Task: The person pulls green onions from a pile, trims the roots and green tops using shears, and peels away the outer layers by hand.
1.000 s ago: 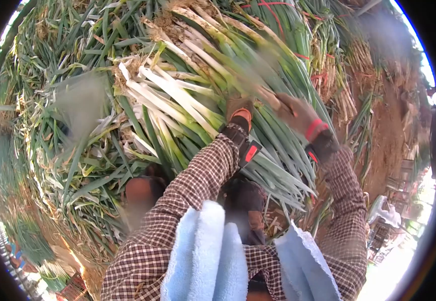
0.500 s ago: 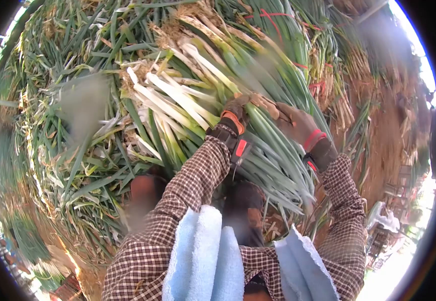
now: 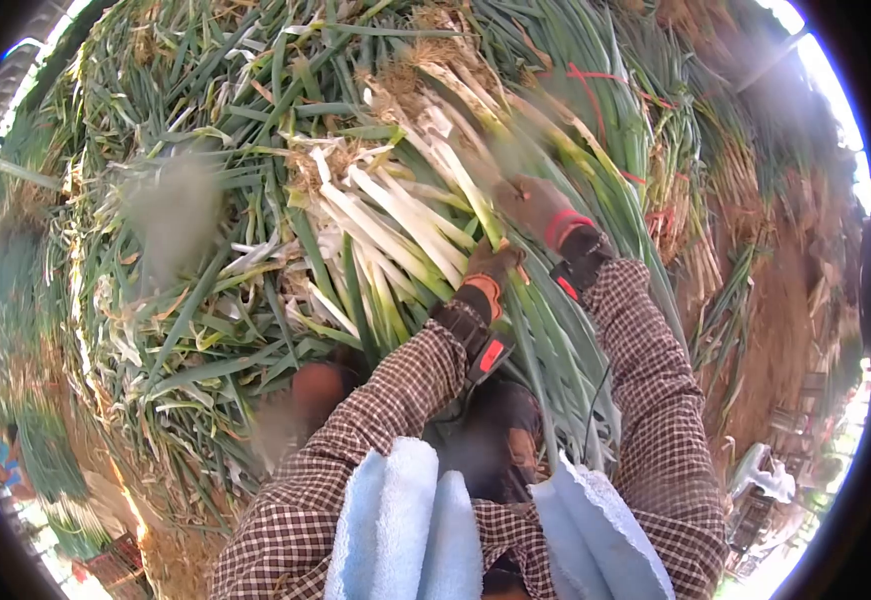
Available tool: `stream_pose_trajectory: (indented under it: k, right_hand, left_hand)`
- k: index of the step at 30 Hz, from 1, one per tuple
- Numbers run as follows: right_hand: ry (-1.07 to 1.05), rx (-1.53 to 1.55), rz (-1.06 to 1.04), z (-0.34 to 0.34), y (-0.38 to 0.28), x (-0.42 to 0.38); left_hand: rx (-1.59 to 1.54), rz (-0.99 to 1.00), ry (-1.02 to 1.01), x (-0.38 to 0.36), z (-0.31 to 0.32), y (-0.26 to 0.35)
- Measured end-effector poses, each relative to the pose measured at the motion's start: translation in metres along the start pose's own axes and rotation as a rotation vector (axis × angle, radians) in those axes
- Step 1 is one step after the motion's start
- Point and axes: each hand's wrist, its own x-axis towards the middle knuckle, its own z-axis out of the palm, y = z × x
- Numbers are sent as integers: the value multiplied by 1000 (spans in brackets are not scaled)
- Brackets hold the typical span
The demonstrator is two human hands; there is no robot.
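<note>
Gloved, my left hand (image 3: 493, 268) is closed around a green onion (image 3: 470, 190) at the point where its pale stem turns green. My right hand (image 3: 537, 207), gloved too, is above and to the right of it, close to the stalks by the roots. Blur hides how its fingers are placed. Left of my hands, a loose bunch of green onions (image 3: 385, 220) lies with white stems and roots toward the upper left. Their long green leaves (image 3: 555, 350) trail down between my forearms.
Tangled onion leaves and trimmings (image 3: 185, 330) spread across the left. Bundles tied with red string (image 3: 595, 90) lie at the upper right, with more onions and bare brown ground (image 3: 775, 290) farther right. A light blue towel (image 3: 410, 520) hangs in front of my chest.
My right hand has moved up and left, away from the leaves, toward the root ends. My left hand has shifted slightly down and right, a green onion in its grip. The view has shifted slightly.
</note>
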Motion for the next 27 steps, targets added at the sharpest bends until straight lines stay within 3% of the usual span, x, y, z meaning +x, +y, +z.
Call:
stream_pose_trajectory:
  k: [2,5,7,10,14,17,20,21,24,27]
  right_hand:
    - [74,45,63,10,-4,9]
    - [41,181,-26,4,2,-11]
    - [-56,264,31,0,9,-39]
    - [-58,331,40,-2,2,-72]
    - [-4,394,49,4,-11,-69]
    - [54,274,-50,26,-3,-43]
    - [44,30,47,17,-40,-50]
    - [80,114,24,22,-42,-53]
    - [38,-8,1,20,-43,-73]
    - [-44,99,-17,21,-39,-94]
  left_hand:
    - [-122,-41,-49,-34,-4,24]
    - [-376,-31,-113,-43,-16,26]
    - [-498,-59,-160,-42,-22,25]
    - [-523,-209,-27,-59,-4,51]
    - [-488,-231,-1,-72,4,46]
    - [-535,-191,36,-82,-2,22]
    - [-480,-112,-19,-114,-7,21]
    - [-505,-120,17,-125,-10,22]
    - [-590,-112,-76,-137,-19,16]
    - [-643,-201,10,-145,-17,24]
